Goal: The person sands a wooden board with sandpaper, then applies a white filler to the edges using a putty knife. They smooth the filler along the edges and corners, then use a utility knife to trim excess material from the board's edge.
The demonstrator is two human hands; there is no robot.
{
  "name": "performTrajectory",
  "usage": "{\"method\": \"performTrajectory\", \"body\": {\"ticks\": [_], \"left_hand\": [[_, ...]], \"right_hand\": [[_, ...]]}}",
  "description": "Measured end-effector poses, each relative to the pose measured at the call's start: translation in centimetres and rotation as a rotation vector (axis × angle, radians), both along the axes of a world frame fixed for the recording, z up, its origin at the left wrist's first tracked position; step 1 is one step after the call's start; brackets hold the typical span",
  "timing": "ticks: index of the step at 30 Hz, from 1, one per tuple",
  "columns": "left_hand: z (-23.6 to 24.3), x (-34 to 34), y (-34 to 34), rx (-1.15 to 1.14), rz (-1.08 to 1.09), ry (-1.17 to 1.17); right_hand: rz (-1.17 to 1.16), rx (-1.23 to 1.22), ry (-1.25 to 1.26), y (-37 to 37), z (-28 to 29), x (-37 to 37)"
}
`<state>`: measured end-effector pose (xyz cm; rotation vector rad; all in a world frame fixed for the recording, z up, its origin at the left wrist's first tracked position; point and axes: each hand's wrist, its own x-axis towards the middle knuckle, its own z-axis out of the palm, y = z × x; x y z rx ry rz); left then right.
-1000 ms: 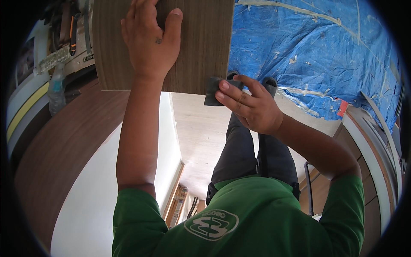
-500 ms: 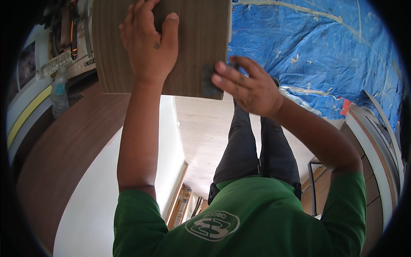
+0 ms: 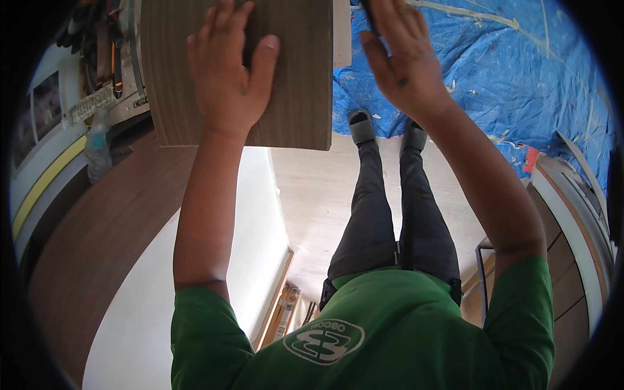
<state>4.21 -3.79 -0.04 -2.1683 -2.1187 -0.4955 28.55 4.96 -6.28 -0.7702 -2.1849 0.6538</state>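
Observation:
A brown wood-grain board fills the upper middle of the head view, its far end cut off by the frame. My left hand lies flat on its face, thumb and fingers spread. Off the board's right edge, my right hand is raised near the upper border, fingers bent around a thin dark flat pad. Only the edge of that pad shows, so its exact kind is unclear.
A blue tarp with pale tape and creases covers the floor ahead. Tools and a clear plastic bottle sit at the left. Below them curves a dark wood surface. Grey slippers touch the tarp's near edge.
My right hand has moved up and away from the board's lower right corner, taking the dark pad along. My left hand stays on the board, shifted slightly.

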Motion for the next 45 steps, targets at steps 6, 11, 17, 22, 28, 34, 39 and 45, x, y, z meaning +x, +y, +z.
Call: {"method": "performTrajectory", "body": {"ticks": [6,11,17,22,28,34,39,45], "left_hand": [[0.7,6.6,-3.4,-0.267,-0.102,0.026],[1.8,7.2,-6.0,-0.419,-0.108,-0.125],[2.3,6.9,-4.9,-0.434,-0.105,-0.123],[1.7,4.9,-3.0,-0.329,-0.099,-0.158],[2.1,6.2,-4.8,-0.374,-0.069,-0.144],[3.7,6.9,-6.3,-0.434,-0.026,-0.193],[4.8,7.2,-6.1,-0.504,0.026,-0.204],[3.7,4.8,-3.8,-0.372,0.088,-0.169]], "right_hand": [[-0.197,-0.281,-0.032,-3.8,-3.7,8.2],[-0.224,-0.466,-0.148,-7.0,-5.4,14.3],[-0.264,-0.589,-0.130,-8.2,-5.7,15.8],[-0.259,-0.634,-0.098,-8.2,-6.0,15.7],[-0.275,-0.667,-0.070,-8.4,-6.9,16.6],[-0.289,-0.744,-0.107,-8.3,-6.2,16.5],[-0.221,-0.671,-0.073,-8.6,-7.0,16.4],[-0.392,-1.455,0.263,-8.3,-7.3,17.5]]}}
